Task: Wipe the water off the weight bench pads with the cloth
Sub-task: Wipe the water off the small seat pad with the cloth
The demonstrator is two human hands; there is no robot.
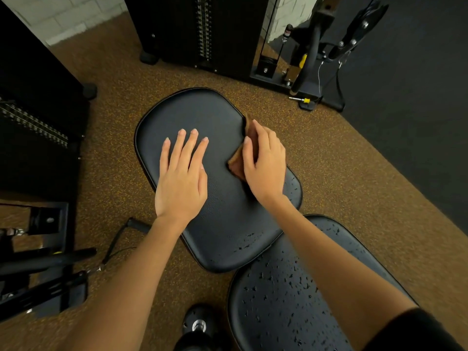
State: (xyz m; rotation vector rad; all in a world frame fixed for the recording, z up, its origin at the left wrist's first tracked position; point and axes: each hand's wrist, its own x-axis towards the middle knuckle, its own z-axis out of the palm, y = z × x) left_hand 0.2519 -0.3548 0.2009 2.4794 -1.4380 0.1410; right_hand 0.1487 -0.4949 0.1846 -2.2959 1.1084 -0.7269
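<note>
Near pad (286, 295), beaded with water, lies near-right of the right hand (264, 163), closed on the cloth (238, 160); left hand (181, 183) flat, empty.

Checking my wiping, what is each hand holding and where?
Right hand presses the cloth from above at the pad's right edge. Left hand holds nothing.

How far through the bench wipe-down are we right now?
Roughly half of one pad. Done: the far pad looks dry over most of its surface. In hand: the right hand presses the brown cloth at that pad's right edge, while the left hand rests flat on it. Left: droplets along its near end and right side, and the whole near pad, covered in water.
</note>
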